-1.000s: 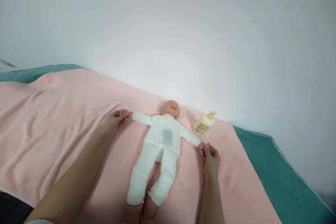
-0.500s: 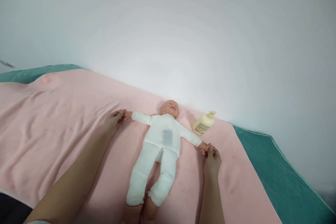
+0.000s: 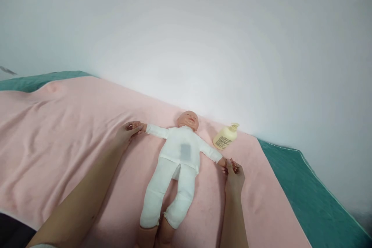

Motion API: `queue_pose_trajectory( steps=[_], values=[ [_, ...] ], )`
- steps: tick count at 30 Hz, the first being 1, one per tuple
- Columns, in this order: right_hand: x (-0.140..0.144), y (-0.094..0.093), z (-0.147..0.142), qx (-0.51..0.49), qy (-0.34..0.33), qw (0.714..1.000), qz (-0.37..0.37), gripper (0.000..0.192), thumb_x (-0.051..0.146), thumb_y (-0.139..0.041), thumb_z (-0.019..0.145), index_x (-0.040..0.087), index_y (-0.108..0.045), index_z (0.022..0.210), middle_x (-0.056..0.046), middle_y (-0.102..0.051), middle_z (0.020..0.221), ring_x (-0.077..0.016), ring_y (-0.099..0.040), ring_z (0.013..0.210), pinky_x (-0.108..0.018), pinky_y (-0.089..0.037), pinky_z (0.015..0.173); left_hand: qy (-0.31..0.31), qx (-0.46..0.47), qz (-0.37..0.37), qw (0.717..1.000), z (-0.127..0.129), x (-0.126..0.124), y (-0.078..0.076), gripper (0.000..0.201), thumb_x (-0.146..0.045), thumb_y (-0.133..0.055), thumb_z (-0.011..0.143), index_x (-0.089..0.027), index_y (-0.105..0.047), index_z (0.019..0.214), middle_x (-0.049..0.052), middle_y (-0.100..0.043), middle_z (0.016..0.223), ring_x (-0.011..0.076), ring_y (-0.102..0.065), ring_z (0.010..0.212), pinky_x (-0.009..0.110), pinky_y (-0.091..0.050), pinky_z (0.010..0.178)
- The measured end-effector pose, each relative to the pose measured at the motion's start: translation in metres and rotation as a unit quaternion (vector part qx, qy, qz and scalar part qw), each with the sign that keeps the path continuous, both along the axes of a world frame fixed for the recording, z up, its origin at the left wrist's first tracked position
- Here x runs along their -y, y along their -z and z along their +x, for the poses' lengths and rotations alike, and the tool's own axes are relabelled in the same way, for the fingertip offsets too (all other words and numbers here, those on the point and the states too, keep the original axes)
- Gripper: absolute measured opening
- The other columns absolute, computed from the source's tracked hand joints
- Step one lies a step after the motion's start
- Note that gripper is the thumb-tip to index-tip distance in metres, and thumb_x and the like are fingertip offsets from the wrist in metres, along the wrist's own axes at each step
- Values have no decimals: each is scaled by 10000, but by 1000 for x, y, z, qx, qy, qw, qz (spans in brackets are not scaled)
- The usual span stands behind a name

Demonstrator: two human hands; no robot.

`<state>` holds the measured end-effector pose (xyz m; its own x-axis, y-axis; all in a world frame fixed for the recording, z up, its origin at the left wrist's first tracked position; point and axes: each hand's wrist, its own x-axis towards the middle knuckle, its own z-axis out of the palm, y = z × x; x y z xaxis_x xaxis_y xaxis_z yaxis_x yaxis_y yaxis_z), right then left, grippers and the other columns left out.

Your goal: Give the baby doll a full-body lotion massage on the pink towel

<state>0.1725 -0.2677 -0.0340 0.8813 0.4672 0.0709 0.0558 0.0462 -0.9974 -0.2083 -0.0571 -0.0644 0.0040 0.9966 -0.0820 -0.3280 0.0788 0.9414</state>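
Note:
A baby doll [image 3: 180,145] with a white cloth body lies on its back, arms stretched out to both sides and legs toward me. My left hand [image 3: 127,130] is closed around the doll's hand at the left, thumb on top. At the right, my right hand [image 3: 235,174] pinches the doll's other hand between thumb and fingers. The doll's small fingers are partly hidden by mine. Close to its right-side arm stands a pale yellow pump bottle [image 3: 225,137] with printed text, touched by neither hand.
A pink blanket [image 3: 116,186], wrinkled at the left, lies under the doll. Green cloth [image 3: 314,193] shows beyond it at the right and far left. A white wall [image 3: 186,38] rises directly behind the doll's head. Something dark [image 3: 14,230] sits at the lower left corner.
My left thumb has slid slightly right along the doll's hand, toward its wrist. My right thumb has shifted slightly left toward the other wrist. The doll and bottle stay in place.

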Motion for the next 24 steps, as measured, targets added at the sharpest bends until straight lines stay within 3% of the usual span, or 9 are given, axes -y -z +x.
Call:
queue_pose_trajectory(
  steps=[6,14,19,24],
  values=[
    [1,2,1,28,-5,999,-15,522,630,-705,691,146,-603,860,-24,-646,771,-116,-565,512,-259,-489,506,-18,-43,-6,999,2,11,-15,365,-386,-800,667,-157,-726,941,93,-735,781,219,-695,725,252,-546,615],
    [2,4,2,39,13,999,1,562,618,-680,716,136,-633,999,-65,-667,919,-143,-620,643,-280,-535,616,5,25,-9,1000,1,0,2,318,-368,-725,759,-178,-713,1014,88,-729,913,168,-696,757,250,-565,723],
    [2,2,0,28,9,1000,5,546,548,-710,715,121,-649,1050,-91,-666,988,-177,-638,791,-279,-550,692,17,36,4,999,0,1,1,360,-339,-746,746,-151,-701,1049,99,-721,947,172,-689,797,242,-566,727],
    [3,0,0,16,4,1000,-7,570,485,-768,669,128,-634,1093,-76,-656,999,-154,-631,748,-265,-550,679,17,21,7,1000,0,4,-2,441,-334,-814,676,-176,-693,1070,80,-721,959,162,-692,795,211,-559,693]
  ],
)
